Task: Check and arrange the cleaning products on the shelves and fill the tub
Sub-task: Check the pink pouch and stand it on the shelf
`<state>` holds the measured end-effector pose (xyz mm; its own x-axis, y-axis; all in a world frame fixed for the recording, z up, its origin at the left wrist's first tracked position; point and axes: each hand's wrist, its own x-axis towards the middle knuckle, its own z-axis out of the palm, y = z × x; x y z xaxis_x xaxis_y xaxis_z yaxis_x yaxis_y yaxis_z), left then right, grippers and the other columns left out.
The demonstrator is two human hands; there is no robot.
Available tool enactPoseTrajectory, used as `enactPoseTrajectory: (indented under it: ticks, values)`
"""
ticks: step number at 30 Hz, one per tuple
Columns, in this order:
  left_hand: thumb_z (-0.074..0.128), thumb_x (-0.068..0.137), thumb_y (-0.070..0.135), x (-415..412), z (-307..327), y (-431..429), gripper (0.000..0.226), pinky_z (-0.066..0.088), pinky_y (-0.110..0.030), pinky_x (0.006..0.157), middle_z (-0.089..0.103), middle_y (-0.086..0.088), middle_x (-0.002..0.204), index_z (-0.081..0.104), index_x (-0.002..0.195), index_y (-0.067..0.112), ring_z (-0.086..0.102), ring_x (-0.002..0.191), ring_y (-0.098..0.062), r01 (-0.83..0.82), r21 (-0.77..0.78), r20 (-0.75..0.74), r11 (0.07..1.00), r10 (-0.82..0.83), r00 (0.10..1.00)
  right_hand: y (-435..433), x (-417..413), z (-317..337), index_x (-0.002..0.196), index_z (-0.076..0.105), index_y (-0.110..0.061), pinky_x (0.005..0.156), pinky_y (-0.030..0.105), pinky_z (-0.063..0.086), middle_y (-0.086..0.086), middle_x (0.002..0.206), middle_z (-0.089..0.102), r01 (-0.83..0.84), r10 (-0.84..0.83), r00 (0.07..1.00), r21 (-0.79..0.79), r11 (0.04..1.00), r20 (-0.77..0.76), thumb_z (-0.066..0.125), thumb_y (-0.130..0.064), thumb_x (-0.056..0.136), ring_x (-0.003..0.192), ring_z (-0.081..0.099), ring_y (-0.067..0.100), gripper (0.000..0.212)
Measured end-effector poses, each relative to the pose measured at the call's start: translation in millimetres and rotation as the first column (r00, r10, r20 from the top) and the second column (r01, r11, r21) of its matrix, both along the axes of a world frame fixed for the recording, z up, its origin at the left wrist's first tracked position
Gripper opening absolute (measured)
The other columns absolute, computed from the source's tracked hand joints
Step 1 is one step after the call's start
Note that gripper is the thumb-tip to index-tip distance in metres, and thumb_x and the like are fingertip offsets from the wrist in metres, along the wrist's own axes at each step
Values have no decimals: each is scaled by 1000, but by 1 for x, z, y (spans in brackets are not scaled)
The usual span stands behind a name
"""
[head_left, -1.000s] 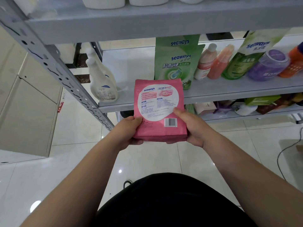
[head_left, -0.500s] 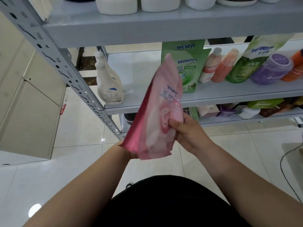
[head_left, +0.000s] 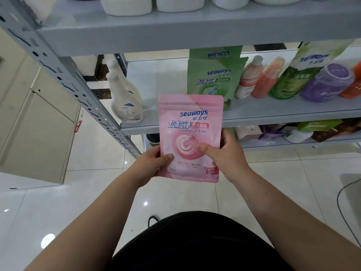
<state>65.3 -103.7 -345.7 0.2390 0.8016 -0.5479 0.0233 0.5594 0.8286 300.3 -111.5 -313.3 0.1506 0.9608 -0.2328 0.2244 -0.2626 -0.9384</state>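
On my feed both hands are on a pink pouch [head_left: 190, 137]. It's upright with the printed front facing the camera. The left hand [head_left: 154, 163] grips the lower left edge, thumb pressed on the front and the fingers hidden behind. The right hand [head_left: 226, 157] clamps the right edge the same way, thumb lying across the swirl picture. The pouch is up in the air in front of the middle shelf [head_left: 273, 116], covering part of its front lip from this angle, and I can't tell whether it touches.

On that shelf a white spray bottle [head_left: 125, 98] stands at the left end. A green pouch [head_left: 213, 79] stands right behind the pink one. Further right are a pinkish bottle [head_left: 248, 79], an orange bottle [head_left: 267, 81], a second green pouch [head_left: 297, 75] and a purple jar [head_left: 328, 81], all packed close together. White tubs [head_left: 127, 4] sit on the shelf above. A beige cabinet [head_left: 29, 124] is off to the left and a dark cable [head_left: 343, 202] lies on the tiles at right.
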Motion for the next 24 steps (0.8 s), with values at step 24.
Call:
enactPoseTrajectory:
  ticks: [24]
  values:
    - [71, 73, 35, 59, -12, -1, 28, 64, -52, 65, 53, -34, 105, 67, 90, 12, 65, 91, -50, -441, 359, -306, 822, 551, 777, 54, 30, 1, 99, 56, -10, 66, 36, 48, 5, 96, 68, -329, 347, 915, -116, 937, 204, 60, -28, 100, 86, 66, 22, 18]
